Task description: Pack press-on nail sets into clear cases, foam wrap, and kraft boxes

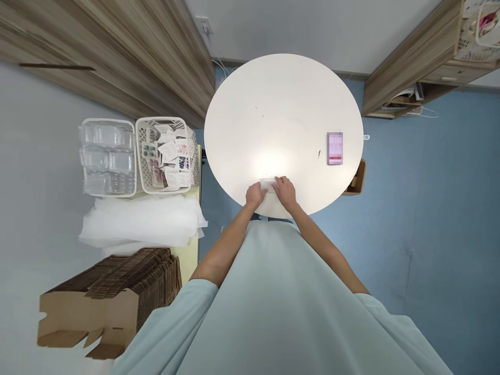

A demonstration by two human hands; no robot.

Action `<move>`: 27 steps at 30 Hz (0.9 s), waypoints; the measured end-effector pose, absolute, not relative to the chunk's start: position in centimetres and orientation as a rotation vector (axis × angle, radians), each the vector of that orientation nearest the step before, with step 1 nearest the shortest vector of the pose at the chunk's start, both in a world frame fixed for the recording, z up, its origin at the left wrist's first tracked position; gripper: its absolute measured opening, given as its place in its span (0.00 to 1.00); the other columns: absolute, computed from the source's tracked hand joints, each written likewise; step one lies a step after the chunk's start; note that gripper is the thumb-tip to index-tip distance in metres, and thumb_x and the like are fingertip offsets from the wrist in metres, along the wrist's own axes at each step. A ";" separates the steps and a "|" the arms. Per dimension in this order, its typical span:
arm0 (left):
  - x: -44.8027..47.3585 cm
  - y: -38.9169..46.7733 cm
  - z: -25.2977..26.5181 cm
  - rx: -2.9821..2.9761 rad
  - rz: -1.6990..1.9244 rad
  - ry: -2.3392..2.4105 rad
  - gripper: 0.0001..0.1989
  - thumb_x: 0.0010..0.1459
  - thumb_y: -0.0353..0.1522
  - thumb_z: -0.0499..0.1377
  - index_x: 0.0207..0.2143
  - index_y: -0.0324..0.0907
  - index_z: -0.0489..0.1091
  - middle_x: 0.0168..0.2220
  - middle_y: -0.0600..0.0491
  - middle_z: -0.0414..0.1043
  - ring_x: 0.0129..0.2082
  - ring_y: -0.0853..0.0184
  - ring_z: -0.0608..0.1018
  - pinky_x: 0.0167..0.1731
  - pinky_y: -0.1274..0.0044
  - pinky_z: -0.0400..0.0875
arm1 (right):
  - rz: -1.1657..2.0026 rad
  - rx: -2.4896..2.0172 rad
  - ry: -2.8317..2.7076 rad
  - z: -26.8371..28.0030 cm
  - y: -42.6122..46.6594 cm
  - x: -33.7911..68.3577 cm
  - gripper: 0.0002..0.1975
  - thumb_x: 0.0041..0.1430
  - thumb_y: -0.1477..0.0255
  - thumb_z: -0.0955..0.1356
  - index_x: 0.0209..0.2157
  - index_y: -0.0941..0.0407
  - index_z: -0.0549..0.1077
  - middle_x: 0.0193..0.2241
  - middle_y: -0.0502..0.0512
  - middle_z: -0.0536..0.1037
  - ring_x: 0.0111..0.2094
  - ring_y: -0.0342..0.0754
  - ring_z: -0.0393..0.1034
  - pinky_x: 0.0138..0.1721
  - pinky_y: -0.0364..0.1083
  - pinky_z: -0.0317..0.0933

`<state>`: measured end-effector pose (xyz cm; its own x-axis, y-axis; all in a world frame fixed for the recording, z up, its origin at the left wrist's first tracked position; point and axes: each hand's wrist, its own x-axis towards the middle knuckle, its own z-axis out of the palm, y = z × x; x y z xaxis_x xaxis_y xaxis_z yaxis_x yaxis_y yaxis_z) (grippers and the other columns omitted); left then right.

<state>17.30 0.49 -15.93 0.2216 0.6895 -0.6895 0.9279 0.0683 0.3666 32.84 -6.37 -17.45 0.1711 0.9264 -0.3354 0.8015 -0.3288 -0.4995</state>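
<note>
Near the front edge of the round white table, my two hands hold a small, whitish, translucent item between them; its kind is too small and pale to make out. My left hand has its fingers closed on the left end. At the right end, my right hand grips with thumb and fingertips. The fingers partly cover both ends. Farther right on the tabletop lies a pink and purple rectangular thing, its surface blurred out.
To my left stand a white basket of clear plastic boxes and a white basket of small packs. White foam sheets and flattened cardboard boxes lie nearer. A brown box sits beneath the table's right edge.
</note>
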 end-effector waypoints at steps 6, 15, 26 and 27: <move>17.2 -0.6 -16.3 1.617 -0.386 1.611 0.12 0.70 0.43 0.62 0.47 0.44 0.72 0.51 0.42 0.80 0.51 0.52 0.80 0.46 0.68 0.71 | 0.884 -2.126 -1.838 -17.8 -4.7 32.5 0.18 0.72 0.79 0.63 0.56 0.56 0.78 0.59 0.66 0.75 0.60 0.62 0.67 0.60 0.60 0.66; 14.1 -2.4 -16.7 1.381 -0.260 1.736 0.16 0.70 0.45 0.62 0.51 0.45 0.71 0.51 0.45 0.82 0.56 0.55 0.81 0.52 0.69 0.70 | 1.075 -2.340 -1.391 -17.8 -8.3 31.8 0.05 0.72 0.68 0.68 0.45 0.54 0.74 0.48 0.62 0.78 0.44 0.56 0.73 0.44 0.53 0.69; 13.9 -1.6 -17.4 1.527 -0.186 1.492 0.12 0.64 0.31 0.65 0.50 0.45 0.73 0.53 0.47 0.80 0.52 0.58 0.81 0.52 0.69 0.73 | 1.013 -2.422 -0.929 -18.1 -9.5 28.0 0.09 0.64 0.65 0.70 0.33 0.50 0.67 0.37 0.56 0.82 0.39 0.54 0.76 0.43 0.51 0.69; 13.1 -1.3 -17.4 1.533 -0.179 1.505 0.12 0.64 0.31 0.65 0.50 0.45 0.73 0.54 0.47 0.80 0.52 0.58 0.81 0.52 0.69 0.72 | 1.015 -2.420 -0.939 -18.1 -9.0 27.3 0.09 0.64 0.65 0.70 0.33 0.50 0.66 0.36 0.56 0.82 0.38 0.54 0.76 0.43 0.51 0.69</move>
<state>13.12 -1.30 -17.41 0.2327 0.7012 -0.6739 0.8398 0.2046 0.5028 27.29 -9.00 -18.14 0.5230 0.6935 -0.4956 0.4407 -0.7176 -0.5393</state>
